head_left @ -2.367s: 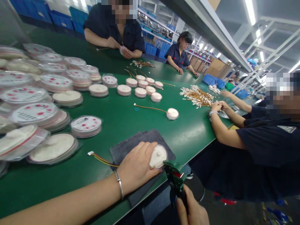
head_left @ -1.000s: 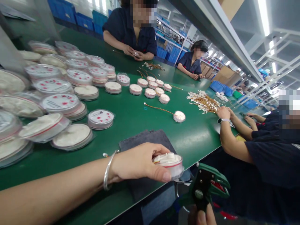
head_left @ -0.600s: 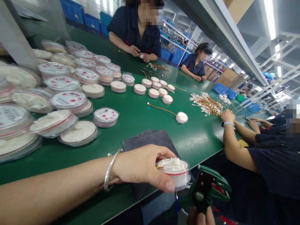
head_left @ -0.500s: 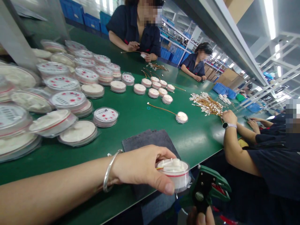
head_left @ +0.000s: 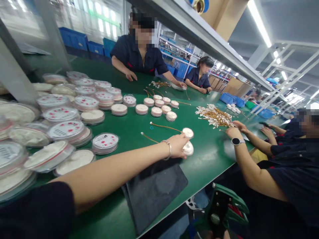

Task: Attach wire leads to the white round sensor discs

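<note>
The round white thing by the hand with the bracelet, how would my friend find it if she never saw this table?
Start at the long green table and find the dark grey mat near its front edge. Just past the mat, the left hand with a silver bracelet rests on a small round white part. A twin part lies just behind it, but only this one is under fingers.

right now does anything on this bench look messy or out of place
Mostly orderly. The wired connectors lie in a loose, tangled heap on the green table, unlike the neat white discs. The left hand sets a white disc down beside another.
</note>
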`<action>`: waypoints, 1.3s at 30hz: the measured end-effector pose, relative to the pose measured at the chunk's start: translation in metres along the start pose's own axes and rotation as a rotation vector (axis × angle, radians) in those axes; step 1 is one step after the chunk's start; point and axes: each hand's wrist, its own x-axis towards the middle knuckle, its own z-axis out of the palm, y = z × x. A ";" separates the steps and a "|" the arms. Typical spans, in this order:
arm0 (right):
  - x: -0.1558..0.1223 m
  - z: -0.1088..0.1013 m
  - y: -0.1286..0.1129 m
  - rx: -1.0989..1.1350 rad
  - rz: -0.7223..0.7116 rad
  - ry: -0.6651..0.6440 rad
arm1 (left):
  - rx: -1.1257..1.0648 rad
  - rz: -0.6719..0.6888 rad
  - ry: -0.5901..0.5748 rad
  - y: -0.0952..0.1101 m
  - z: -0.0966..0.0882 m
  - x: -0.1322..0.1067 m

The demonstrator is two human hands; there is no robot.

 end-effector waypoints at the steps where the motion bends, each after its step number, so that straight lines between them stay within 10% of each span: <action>1: 0.033 -0.005 0.001 -0.037 -0.048 0.021 | 0.045 0.004 0.009 -0.006 0.007 0.016; 7: 0.151 -0.014 0.030 -0.272 -0.272 0.087 | 0.229 -0.021 0.088 -0.054 -0.007 0.085; 13: 0.188 -0.030 0.061 -0.447 -0.389 0.178 | 0.369 -0.193 0.084 -0.129 -0.055 0.113; 21: 0.215 -0.031 0.079 -0.533 -0.483 0.066 | 0.463 -0.188 0.042 -0.156 -0.048 0.101; 27: 0.196 0.027 0.056 -0.450 -0.553 -0.191 | 0.419 -0.120 0.177 -0.126 -0.067 0.071; 33: 0.155 0.077 -0.003 -0.320 -0.549 -0.382 | 0.342 0.077 0.415 -0.019 -0.103 -0.009; 39: 0.020 0.069 -0.031 -0.319 -0.264 -0.238 | -0.057 0.094 0.064 0.035 -0.014 -0.103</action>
